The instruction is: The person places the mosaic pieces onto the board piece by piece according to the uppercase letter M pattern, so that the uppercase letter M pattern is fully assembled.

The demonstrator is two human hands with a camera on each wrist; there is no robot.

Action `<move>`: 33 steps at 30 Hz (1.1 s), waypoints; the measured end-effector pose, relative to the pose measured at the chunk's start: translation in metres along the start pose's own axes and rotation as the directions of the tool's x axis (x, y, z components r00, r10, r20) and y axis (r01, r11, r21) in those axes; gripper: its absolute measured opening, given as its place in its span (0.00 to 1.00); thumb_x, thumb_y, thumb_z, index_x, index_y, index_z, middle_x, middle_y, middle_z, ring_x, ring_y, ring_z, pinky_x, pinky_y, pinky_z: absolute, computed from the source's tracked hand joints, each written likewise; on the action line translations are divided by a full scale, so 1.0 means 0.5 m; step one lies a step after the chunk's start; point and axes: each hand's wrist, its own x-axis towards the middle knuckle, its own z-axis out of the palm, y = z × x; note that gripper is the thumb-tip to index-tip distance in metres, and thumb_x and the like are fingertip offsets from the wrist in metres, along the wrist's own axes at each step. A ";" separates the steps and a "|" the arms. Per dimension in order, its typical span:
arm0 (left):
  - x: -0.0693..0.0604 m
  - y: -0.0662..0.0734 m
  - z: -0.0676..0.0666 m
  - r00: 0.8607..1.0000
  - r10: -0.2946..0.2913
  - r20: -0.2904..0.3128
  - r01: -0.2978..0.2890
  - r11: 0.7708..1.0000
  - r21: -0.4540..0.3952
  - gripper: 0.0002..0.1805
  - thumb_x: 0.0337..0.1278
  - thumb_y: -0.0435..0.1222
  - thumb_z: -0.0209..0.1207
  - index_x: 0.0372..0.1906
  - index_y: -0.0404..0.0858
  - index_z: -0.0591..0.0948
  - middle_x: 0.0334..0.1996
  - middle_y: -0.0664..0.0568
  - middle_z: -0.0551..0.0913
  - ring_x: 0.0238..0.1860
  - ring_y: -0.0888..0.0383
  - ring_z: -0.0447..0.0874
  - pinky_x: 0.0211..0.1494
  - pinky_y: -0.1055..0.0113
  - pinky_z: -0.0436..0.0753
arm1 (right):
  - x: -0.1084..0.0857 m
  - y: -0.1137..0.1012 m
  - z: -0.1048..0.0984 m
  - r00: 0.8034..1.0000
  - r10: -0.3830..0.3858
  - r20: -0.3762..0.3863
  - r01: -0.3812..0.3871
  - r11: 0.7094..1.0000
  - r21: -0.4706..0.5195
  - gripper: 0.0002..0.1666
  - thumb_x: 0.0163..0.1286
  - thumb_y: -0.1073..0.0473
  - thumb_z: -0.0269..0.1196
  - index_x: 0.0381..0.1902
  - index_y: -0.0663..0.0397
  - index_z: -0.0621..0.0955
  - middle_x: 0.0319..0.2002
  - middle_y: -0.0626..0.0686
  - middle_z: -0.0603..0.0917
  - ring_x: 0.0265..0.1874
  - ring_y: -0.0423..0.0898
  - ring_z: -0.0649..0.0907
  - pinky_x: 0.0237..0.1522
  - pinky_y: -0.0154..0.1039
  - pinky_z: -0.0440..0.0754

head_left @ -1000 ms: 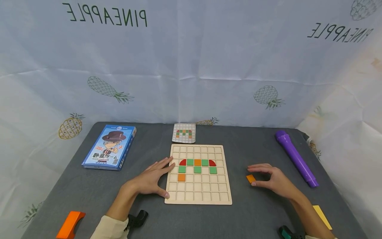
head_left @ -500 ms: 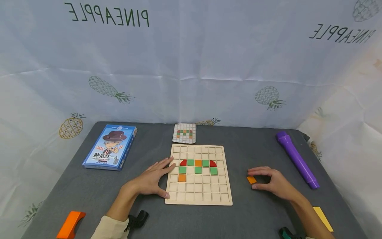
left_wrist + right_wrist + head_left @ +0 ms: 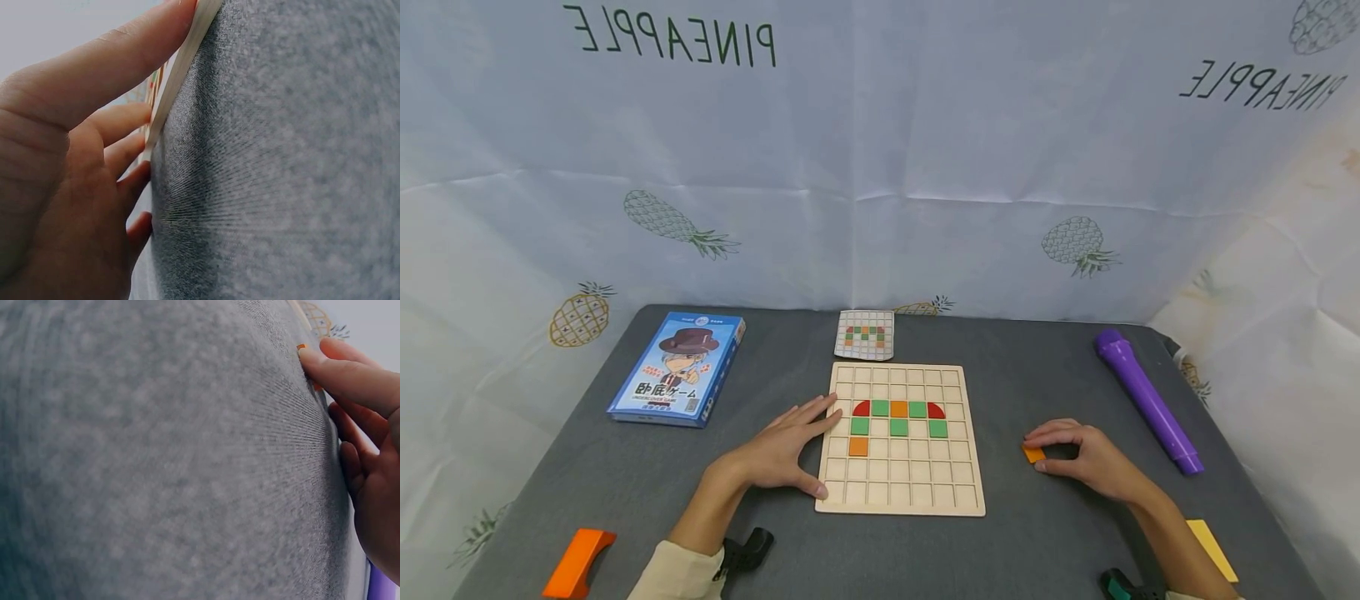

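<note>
My left hand (image 3: 781, 452) rests along the left edge of a pale wooden grid board (image 3: 917, 492), fingers spread, thumb near its lower left corner. In the left wrist view that thumb (image 3: 119, 56) lies against the board's rim. Red, green and orange tiles fill several squares; one orange tile (image 3: 858, 447) sits lowest at left. Right of the board, my right hand (image 3: 1090, 457) pinches a loose orange tile (image 3: 1033, 455) on the cloth between thumb and fingers. The right wrist view shows the thumb covering most of that orange tile (image 3: 317, 386).
A small pattern card (image 3: 864, 335) lies behind the board. The blue game box (image 3: 676, 367) is at back left, an orange arch-shaped block (image 3: 577, 563) at front left. A purple microphone-shaped stick (image 3: 1148, 402) and a yellow piece (image 3: 1212, 550) lie on the right. Printed cloth hangs behind.
The right thumb and fingers have moved slightly and closed in on the loose orange tile, covering more of it. The left hand stays in place on the board's edge.
</note>
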 end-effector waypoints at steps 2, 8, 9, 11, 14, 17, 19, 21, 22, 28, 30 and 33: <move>0.000 0.000 0.000 1.000 0.001 -0.001 -0.001 1.000 -0.001 0.63 0.40 0.54 0.79 0.81 0.40 0.59 0.85 0.45 0.47 0.85 0.40 0.43 0.83 0.34 0.47 | 0.001 -0.001 0.001 1.000 -0.001 -0.007 0.001 1.000 -0.004 0.17 0.59 0.63 0.75 0.48 0.46 0.90 0.48 0.47 0.89 0.50 0.25 0.80 0.54 0.19 0.73; 0.000 0.001 0.000 1.000 0.002 0.002 -0.002 1.000 0.002 0.62 0.41 0.54 0.78 0.81 0.41 0.59 0.85 0.45 0.46 0.85 0.40 0.43 0.82 0.33 0.46 | 0.006 -0.009 0.003 0.999 0.006 -0.032 -0.007 0.999 -0.033 0.15 0.59 0.62 0.75 0.45 0.43 0.91 0.46 0.45 0.90 0.48 0.27 0.81 0.52 0.21 0.74; 0.000 0.001 0.000 1.000 0.000 0.001 0.000 1.000 0.001 0.62 0.41 0.54 0.78 0.81 0.41 0.59 0.85 0.45 0.46 0.85 0.40 0.43 0.82 0.33 0.46 | 0.007 -0.012 0.002 0.999 0.007 -0.037 -0.008 0.999 -0.035 0.15 0.59 0.62 0.75 0.45 0.43 0.91 0.45 0.45 0.90 0.48 0.28 0.81 0.52 0.21 0.74; 0.000 0.002 0.000 1.000 -0.003 0.002 0.003 1.000 0.001 0.62 0.41 0.54 0.79 0.81 0.41 0.59 0.85 0.45 0.46 0.85 0.40 0.43 0.82 0.33 0.46 | 0.010 -0.016 0.002 0.999 0.005 -0.044 -0.007 0.999 -0.039 0.15 0.59 0.62 0.75 0.45 0.44 0.91 0.45 0.45 0.91 0.47 0.28 0.81 0.51 0.22 0.74; 0.000 0.002 0.000 1.000 -0.010 0.001 0.010 1.000 0.002 0.62 0.41 0.54 0.78 0.81 0.41 0.59 0.85 0.46 0.46 0.85 0.40 0.43 0.82 0.33 0.46 | 0.016 -0.022 0.000 0.999 0.006 -0.042 -0.007 1.000 -0.017 0.14 0.60 0.63 0.75 0.45 0.45 0.91 0.45 0.47 0.91 0.47 0.28 0.82 0.51 0.21 0.75; 0.000 0.001 0.001 1.000 -0.014 0.004 0.014 1.000 0.001 0.63 0.41 0.55 0.78 0.81 0.41 0.58 0.85 0.46 0.46 0.85 0.40 0.42 0.83 0.34 0.46 | 0.021 -0.027 0.000 1.000 0.009 -0.028 -0.009 1.000 0.029 0.13 0.61 0.64 0.73 0.45 0.48 0.91 0.46 0.49 0.90 0.47 0.27 0.83 0.48 0.22 0.78; 0.001 0.001 0.001 1.000 -0.017 0.008 0.017 1.000 -0.002 0.63 0.41 0.55 0.78 0.81 0.41 0.58 0.85 0.46 0.46 0.85 0.41 0.42 0.83 0.34 0.46 | 0.023 -0.030 0.001 1.000 0.007 -0.018 -0.006 0.998 0.057 0.13 0.62 0.64 0.73 0.46 0.50 0.91 0.46 0.51 0.90 0.46 0.28 0.84 0.45 0.24 0.81; 0.001 0.001 0.001 1.000 -0.018 0.012 0.018 1.000 -0.004 0.63 0.41 0.55 0.78 0.81 0.41 0.58 0.85 0.46 0.46 0.85 0.41 0.42 0.83 0.34 0.46 | 0.023 -0.033 0.003 1.000 0.002 -0.013 -0.001 0.997 0.072 0.13 0.63 0.65 0.72 0.46 0.52 0.90 0.46 0.52 0.90 0.46 0.29 0.85 0.43 0.26 0.82; 0.001 0.001 0.001 1.000 -0.018 0.012 0.018 1.000 -0.005 0.63 0.41 0.55 0.78 0.81 0.41 0.58 0.85 0.46 0.46 0.85 0.41 0.42 0.83 0.34 0.46 | 0.024 -0.034 0.004 1.000 0.001 -0.011 0.000 0.997 0.076 0.13 0.63 0.65 0.72 0.46 0.53 0.90 0.46 0.52 0.90 0.46 0.29 0.85 0.42 0.27 0.83; 0.001 0.003 -0.001 1.000 -0.014 0.008 0.014 1.000 -0.001 0.63 0.41 0.55 0.78 0.81 0.41 0.58 0.85 0.46 0.46 0.85 0.41 0.42 0.83 0.33 0.46 | 0.029 -0.040 0.008 1.000 0.028 -0.013 -0.027 0.997 0.075 0.13 0.64 0.63 0.72 0.47 0.52 0.90 0.47 0.52 0.90 0.47 0.27 0.84 0.43 0.28 0.83; 0.000 0.004 -0.001 1.000 -0.014 0.009 0.014 1.000 -0.004 0.63 0.41 0.55 0.78 0.81 0.41 0.58 0.85 0.45 0.46 0.85 0.40 0.42 0.83 0.33 0.46 | 0.033 -0.043 0.009 0.999 0.042 -0.017 -0.041 0.997 0.067 0.12 0.65 0.62 0.72 0.47 0.51 0.91 0.47 0.52 0.90 0.47 0.27 0.83 0.43 0.27 0.83; -0.001 0.004 -0.001 1.000 -0.015 0.010 0.015 1.000 -0.003 0.62 0.41 0.55 0.78 0.81 0.40 0.58 0.85 0.45 0.46 0.85 0.40 0.42 0.82 0.33 0.46 | 0.040 -0.047 0.013 0.998 0.056 -0.021 -0.055 0.997 0.057 0.12 0.65 0.60 0.72 0.46 0.49 0.91 0.48 0.51 0.90 0.47 0.27 0.83 0.42 0.27 0.83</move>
